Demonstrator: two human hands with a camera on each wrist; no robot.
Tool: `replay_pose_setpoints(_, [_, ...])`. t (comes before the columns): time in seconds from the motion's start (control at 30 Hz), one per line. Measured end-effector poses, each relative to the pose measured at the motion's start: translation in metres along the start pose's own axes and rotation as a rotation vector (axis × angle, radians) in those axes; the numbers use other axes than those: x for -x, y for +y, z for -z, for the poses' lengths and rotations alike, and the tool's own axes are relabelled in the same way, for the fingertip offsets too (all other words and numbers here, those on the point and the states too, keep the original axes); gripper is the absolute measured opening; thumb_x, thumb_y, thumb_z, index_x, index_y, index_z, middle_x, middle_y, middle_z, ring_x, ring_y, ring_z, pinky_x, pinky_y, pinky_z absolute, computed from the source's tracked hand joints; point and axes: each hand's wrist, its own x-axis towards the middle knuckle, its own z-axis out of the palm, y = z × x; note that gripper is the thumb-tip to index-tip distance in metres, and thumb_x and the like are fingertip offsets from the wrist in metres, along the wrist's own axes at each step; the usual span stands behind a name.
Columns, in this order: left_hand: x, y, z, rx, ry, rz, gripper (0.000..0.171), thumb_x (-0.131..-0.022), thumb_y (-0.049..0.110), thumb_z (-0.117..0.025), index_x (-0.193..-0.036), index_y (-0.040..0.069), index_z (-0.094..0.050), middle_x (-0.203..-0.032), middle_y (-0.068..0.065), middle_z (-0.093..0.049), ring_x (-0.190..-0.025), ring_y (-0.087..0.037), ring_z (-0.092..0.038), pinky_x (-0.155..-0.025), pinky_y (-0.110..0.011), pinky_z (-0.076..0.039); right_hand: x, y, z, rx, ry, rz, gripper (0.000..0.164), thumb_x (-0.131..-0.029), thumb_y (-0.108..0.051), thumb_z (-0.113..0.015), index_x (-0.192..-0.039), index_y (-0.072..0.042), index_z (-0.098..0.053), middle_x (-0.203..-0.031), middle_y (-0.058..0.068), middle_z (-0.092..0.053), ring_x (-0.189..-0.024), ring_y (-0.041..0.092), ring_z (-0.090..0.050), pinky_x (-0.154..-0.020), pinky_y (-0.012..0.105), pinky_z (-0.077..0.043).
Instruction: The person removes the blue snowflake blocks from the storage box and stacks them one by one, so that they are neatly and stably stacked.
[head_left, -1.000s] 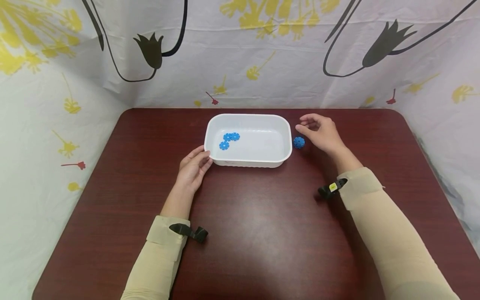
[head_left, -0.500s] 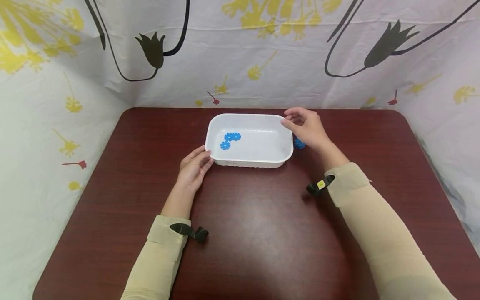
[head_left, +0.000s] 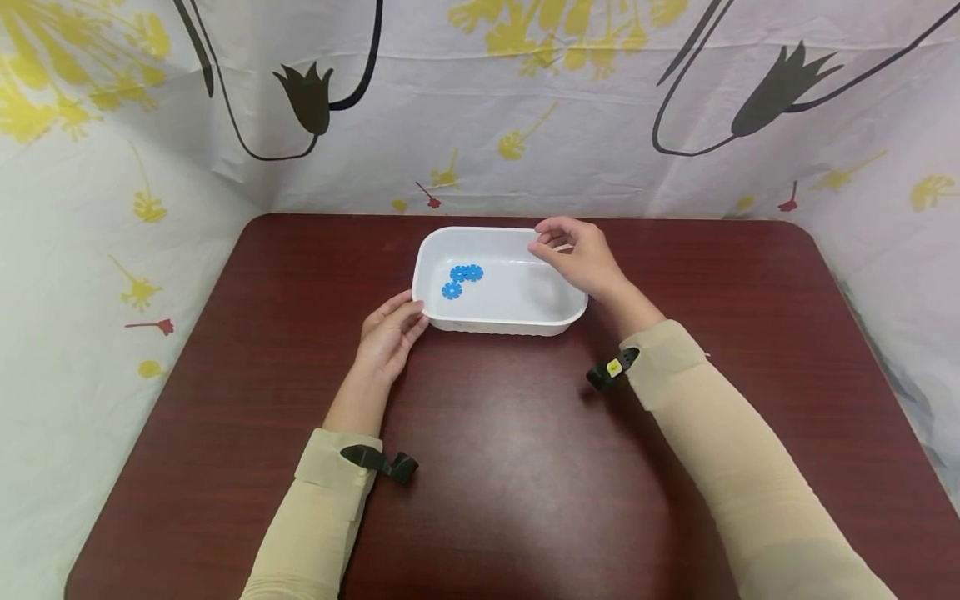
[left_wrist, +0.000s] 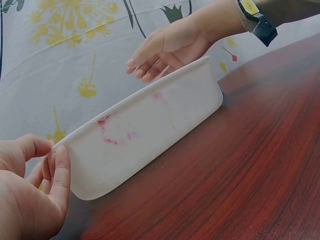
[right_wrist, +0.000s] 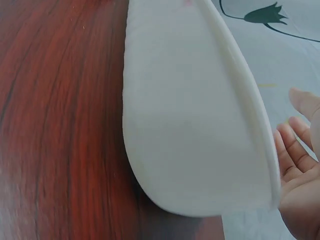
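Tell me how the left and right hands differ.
The left hand is at the left end of the white tub; the right hand hovers above its right part. The left hand holds the tub's edge, whereas the right hand, loosely curved, shows nothing in its grasp. Both are bare.

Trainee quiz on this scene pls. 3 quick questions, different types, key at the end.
1. Count: how many discs show inside the tub in the head view?

2. Choose: what does the left grip hold?
A) a disc
B) the tub's left end
C) the table's far edge

3. Fill in: as seen in the head view, the right grip hovers over the tub's ____ end.

Key: 1. three; 2. B; 3. right
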Motion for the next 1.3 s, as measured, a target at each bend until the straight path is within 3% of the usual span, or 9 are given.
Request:
replay_pose_setpoints(0.23, [0.001, 0.000, -0.001, 0.002, 0.003, 0.003, 0.027, -0.092, -0.008, -0.066, -0.117, 0.002, -0.063, -0.100, -0.007, -0.066, -0.074, -0.011, -0.064, -0.072, -0.018, -0.061, -0.005, -0.003, -0.014, 0.010, -0.049, -0.019, 0.029, -0.093, -0.018, -0.076, -0.116, -0.003, -0.069, -0.102, 0.013, -0.070, -0.096, 0.023, -0.067, -0.088, 0.035, -0.058])
replay_pose_setpoints(0.43, [0.001, 0.000, -0.001, 0.003, 0.006, 0.003, 0.023, -0.090, -0.007, -0.069, -0.109, 0.004, -0.066, -0.096, -0.006, -0.066, -0.074, -0.012, -0.064, -0.072, -0.019, -0.061, -0.007, -0.007, -0.023, 0.028, -0.076, -0.029, 0.032, -0.093, -0.020, -0.076, -0.118, -0.001, -0.068, -0.102, 0.012, -0.070, -0.099, 0.024, -0.067, -0.087, 0.037, -0.058])
replay_pose_setpoints(0.7, [0.001, 0.000, 0.000, 0.007, 0.007, 0.007, 0.024, -0.090, -0.007, -0.070, -0.111, 0.004, -0.066, -0.092, -0.005, -0.066, -0.073, -0.013, -0.064, -0.071, -0.019, -0.061, -0.013, -0.008, -0.036, 0.054, -0.127, -0.062, 0.036, -0.094, -0.023, -0.076, -0.120, -0.001, -0.067, -0.104, 0.011, -0.069, -0.102, 0.024, -0.064, -0.089, 0.038, -0.056])
replay_pose_setpoints(0.97, [0.000, 0.001, 0.001, -0.002, 0.000, 0.001, 0.024, -0.092, -0.009, -0.065, -0.112, 0.004, -0.064, -0.091, -0.003, -0.065, -0.073, -0.011, -0.064, -0.071, -0.018, -0.061, -0.019, -0.009, -0.049, 0.057, -0.158, -0.056, 0.034, -0.094, -0.020, -0.075, -0.119, 0.002, -0.067, -0.104, 0.014, -0.069, -0.099, 0.026, -0.065, -0.090, 0.036, -0.055])
replay_pose_setpoints(1.3, [0.001, 0.002, 0.000, 0.004, 0.007, -0.009, 0.021, -0.090, -0.008, -0.068, -0.105, 0.006, -0.066, -0.092, -0.005, -0.065, -0.073, -0.012, -0.064, -0.070, -0.019, -0.061, -0.027, -0.011, -0.059, 0.094, -0.200, -0.036, 0.033, -0.094, -0.018, -0.074, -0.118, 0.003, -0.067, -0.104, 0.016, -0.069, -0.099, 0.028, -0.065, -0.092, 0.037, -0.055])
